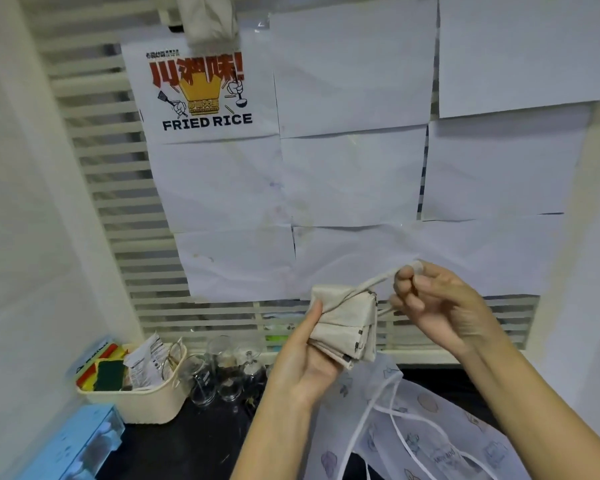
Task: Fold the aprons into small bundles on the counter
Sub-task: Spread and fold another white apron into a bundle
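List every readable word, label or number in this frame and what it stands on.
"FRIED RICE": black print on the wall poster.
Red Chinese characters above it, same poster: too stylised to read surely.
Small print on its top line and yellow emblem: blurred.
Packet in the basket: print too small.
Patterned apron label: blurred.

Even, soft, bright light with faint shadows; wide-angle bending at edges, slight overall blur.
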Demonstrator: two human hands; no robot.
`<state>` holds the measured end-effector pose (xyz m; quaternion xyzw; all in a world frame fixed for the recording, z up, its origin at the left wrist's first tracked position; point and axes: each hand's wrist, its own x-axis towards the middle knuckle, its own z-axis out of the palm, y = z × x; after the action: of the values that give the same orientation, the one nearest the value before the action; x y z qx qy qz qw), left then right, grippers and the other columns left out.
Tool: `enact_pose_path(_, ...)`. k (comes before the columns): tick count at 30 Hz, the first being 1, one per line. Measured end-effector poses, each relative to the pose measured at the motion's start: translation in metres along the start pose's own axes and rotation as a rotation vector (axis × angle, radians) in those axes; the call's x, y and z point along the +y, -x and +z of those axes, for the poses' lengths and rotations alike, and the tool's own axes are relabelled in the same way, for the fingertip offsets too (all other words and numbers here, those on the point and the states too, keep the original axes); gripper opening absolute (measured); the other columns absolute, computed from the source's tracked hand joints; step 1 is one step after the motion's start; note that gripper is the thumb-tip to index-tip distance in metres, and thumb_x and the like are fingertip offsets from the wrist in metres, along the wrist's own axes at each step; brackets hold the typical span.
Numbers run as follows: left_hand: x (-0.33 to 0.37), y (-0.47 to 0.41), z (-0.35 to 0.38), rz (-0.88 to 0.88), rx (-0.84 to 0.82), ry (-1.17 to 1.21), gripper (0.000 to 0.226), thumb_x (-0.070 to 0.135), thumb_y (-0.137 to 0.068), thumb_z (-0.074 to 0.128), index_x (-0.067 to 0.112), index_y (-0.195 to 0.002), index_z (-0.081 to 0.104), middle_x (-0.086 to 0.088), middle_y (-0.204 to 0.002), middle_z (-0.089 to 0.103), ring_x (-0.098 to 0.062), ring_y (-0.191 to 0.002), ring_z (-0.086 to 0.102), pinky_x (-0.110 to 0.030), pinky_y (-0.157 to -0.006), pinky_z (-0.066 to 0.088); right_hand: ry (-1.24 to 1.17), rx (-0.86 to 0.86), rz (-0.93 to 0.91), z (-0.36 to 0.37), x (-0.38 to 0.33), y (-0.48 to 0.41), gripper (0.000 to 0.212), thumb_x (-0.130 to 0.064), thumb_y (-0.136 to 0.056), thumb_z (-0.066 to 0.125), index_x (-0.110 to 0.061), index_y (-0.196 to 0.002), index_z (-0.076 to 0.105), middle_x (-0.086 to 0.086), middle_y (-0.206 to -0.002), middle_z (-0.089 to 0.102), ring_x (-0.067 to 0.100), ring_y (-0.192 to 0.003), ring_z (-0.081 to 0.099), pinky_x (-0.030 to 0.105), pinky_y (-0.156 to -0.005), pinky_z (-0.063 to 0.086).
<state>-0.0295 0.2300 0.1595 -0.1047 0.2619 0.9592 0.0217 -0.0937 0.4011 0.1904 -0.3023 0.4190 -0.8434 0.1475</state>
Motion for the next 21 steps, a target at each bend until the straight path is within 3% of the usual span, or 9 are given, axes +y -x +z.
enact_pose_path(2, 0.010, -0.002, 0.002, 0.047, 0.009, 0.028, 0.022, 0.014, -0.086, 0.061, -0.001, -0.101, 0.066, -0.019, -0.095, 0.072, -0.025, -0.073, 0.073, -0.033, -0.061, 0.061, 0.013, -0.022, -0.024, 0.007, -0.002, -0.008, 0.036, -0.032, -0.042, 0.093, -0.011, -0.062, 0.071, 0.003, -0.059, 0.059, 0.011, -0.049, 0.051, 0.025, -0.067, 0.054)
enact_pose_path(3, 0.017, -0.004, 0.002, 0.063, 0.028, 0.057, 0.018, 0.012, -0.088, 0.059, -0.002, -0.097, 0.066, -0.019, -0.087, 0.072, -0.023, -0.064, 0.072, -0.026, -0.046, 0.056, 0.059, -0.058, -0.032, 0.010, -0.001, -0.012, 0.034, -0.035, -0.047, 0.091, -0.012, -0.060, 0.069, 0.003, -0.057, 0.057, 0.014, -0.054, 0.053, 0.026, -0.071, 0.054)
enact_pose_path(5, 0.024, -0.005, 0.003, 0.070, 0.060, 0.123, 0.017, 0.011, -0.092, 0.056, -0.003, -0.090, 0.065, -0.018, -0.079, 0.069, -0.021, -0.053, 0.068, -0.017, -0.034, 0.044, 0.233, -0.111, -0.015, 0.017, 0.000, -0.014, 0.037, -0.045, -0.061, 0.083, -0.014, -0.057, 0.064, 0.002, -0.056, 0.054, 0.017, -0.060, 0.052, 0.025, -0.073, 0.050)
enact_pose_path(7, 0.032, -0.006, -0.002, 0.072, 0.052, 0.152, 0.017, 0.013, -0.092, 0.055, -0.002, -0.087, 0.063, -0.016, -0.074, 0.068, -0.017, -0.045, 0.063, -0.015, -0.031, 0.039, 0.441, -0.078, 0.019, 0.025, 0.001, -0.017, 0.035, -0.044, -0.076, 0.073, -0.015, -0.060, 0.063, 0.002, -0.055, 0.052, 0.014, -0.054, 0.047, 0.020, -0.063, 0.044)
enact_pose_path(9, 0.037, -0.009, -0.010, 0.064, 0.042, 0.139, 0.018, 0.015, -0.091, 0.055, -0.001, -0.090, 0.062, -0.016, -0.074, 0.068, -0.015, -0.046, 0.062, -0.015, -0.032, 0.040, 0.590, -0.034, 0.045, 0.030, -0.002, -0.019, 0.025, -0.022, -0.092, 0.058, -0.011, -0.070, 0.065, 0.008, -0.057, 0.052, 0.014, -0.045, 0.042, 0.018, -0.054, 0.041)
enact_pose_path(12, 0.039, -0.013, -0.016, 0.076, 0.020, 0.077, 0.025, 0.018, -0.091, 0.054, -0.002, -0.104, 0.063, -0.019, -0.087, 0.071, -0.025, -0.067, 0.071, -0.026, -0.052, 0.057, 0.746, -0.042, 0.122, 0.038, -0.007, -0.017, 0.029, 0.003, -0.097, 0.043, -0.008, -0.094, 0.069, 0.007, -0.069, 0.065, 0.020, -0.040, 0.045, 0.022, -0.049, 0.046)
enact_pose_path(15, 0.039, -0.016, -0.015, 0.058, -0.013, 0.054, 0.034, 0.019, -0.086, 0.057, -0.002, -0.112, 0.060, -0.022, -0.100, 0.070, -0.031, -0.080, 0.071, -0.041, -0.072, 0.058, 0.964, -0.093, 0.124, 0.050, -0.004, -0.014, 0.027, -0.009, -0.090, 0.063, -0.028, -0.108, 0.069, 0.003, -0.081, 0.069, 0.020, -0.042, 0.044, 0.023, -0.049, 0.044)
enact_pose_path(18, 0.037, -0.018, -0.010, 0.024, -0.051, 0.119, 0.031, 0.021, -0.090, 0.052, -0.002, -0.108, 0.060, -0.025, -0.092, 0.070, -0.034, -0.074, 0.071, -0.039, -0.055, 0.058, 1.208, -0.110, -0.063, 0.056, 0.002, -0.013, 0.033, -0.021, -0.075, 0.080, -0.037, -0.101, 0.067, -0.008, -0.075, 0.067, 0.008, -0.045, 0.037, 0.016, -0.052, 0.037)
enact_pose_path(21, 0.032, -0.026, -0.003, 0.011, -0.031, 0.122, 0.027, 0.023, -0.093, 0.046, 0.002, -0.091, 0.061, -0.016, -0.068, 0.067, -0.027, -0.056, 0.068, -0.029, -0.044, 0.053, 1.347, -0.142, -0.208, 0.051, 0.007, -0.016, 0.042, -0.030, -0.068, 0.084, -0.039, -0.101, 0.060, -0.012, -0.077, 0.060, 0.002, -0.055, 0.048, 0.010, -0.057, 0.035)
